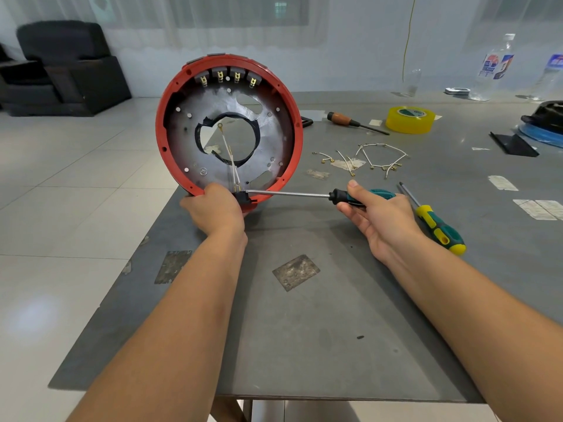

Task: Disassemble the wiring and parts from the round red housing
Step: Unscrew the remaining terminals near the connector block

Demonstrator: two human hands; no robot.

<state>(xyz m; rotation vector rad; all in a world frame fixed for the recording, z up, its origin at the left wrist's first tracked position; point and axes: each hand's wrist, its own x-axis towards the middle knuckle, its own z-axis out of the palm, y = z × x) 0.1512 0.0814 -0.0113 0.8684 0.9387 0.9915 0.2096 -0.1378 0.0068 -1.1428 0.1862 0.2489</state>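
The round red housing (pixel 292 111) stands on its edge at the table's left side, its open face toward me. My left hand (pixel 213 208) grips its lower rim beside a black connector block (pixel 243 198). White wires (pixel 233 166) run from that block up into the housing's centre hole. Several brass terminals (pixel 220 77) sit in a row under the top rim. My right hand (pixel 377 214) holds a teal-and-black screwdriver (pixel 359 196), its shaft level and its tip at the black block.
Loose white wires with brass lugs (pixel 377 156) lie on the grey table (pixel 304 330) right of the housing. A yellow-green screwdriver (pixel 438 229) lies by my right hand. A wooden-handled screwdriver (pixel 350 120), yellow tape roll (pixel 409 120) and plastic bottles (pixel 495 68) stand farther back.
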